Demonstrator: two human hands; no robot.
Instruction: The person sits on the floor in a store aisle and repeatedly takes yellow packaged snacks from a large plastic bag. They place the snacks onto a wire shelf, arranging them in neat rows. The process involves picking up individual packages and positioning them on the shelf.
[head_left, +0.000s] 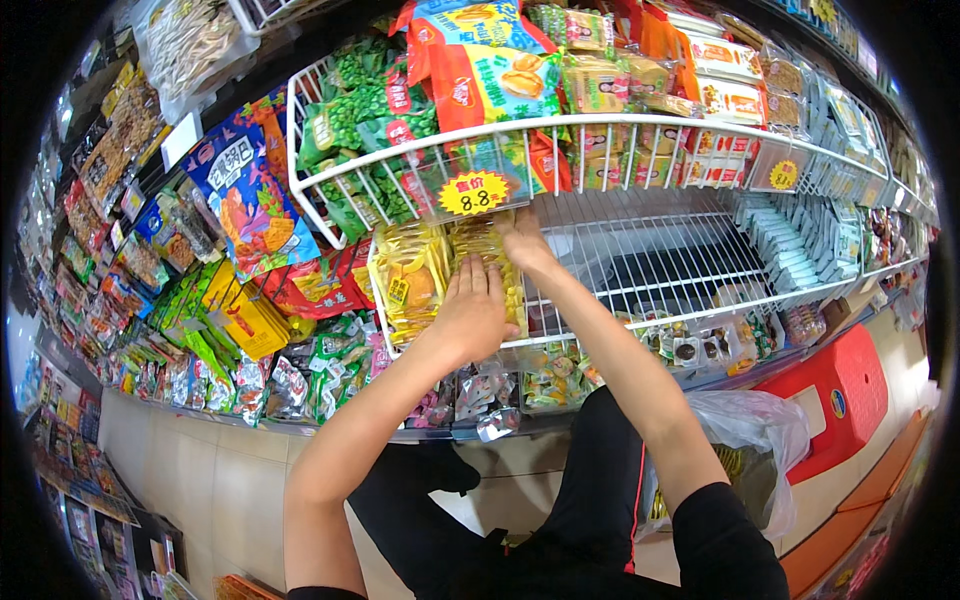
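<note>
Yellow-wrapped snack packets (409, 281) stand in rows at the left end of a white wire shelf basket (652, 319). My left hand (476, 311) lies flat on the second row of these packets, its fingers pointing to the back and its thumb at their right side. My right hand (521, 240) reaches to the back right of the same row, under the upper basket, and its fingertips are partly hidden there. Whether it grips a packet, I cannot tell. Right of my right hand the wire bottom of the basket shows.
Above hangs a white wire basket (450, 142) of bagged snacks with a yellow price tag (474, 193). Pale blue packets (795, 240) fill the lower basket's right end. A clear plastic bag (750, 420) and a red plastic stool (840, 397) stand at the lower right.
</note>
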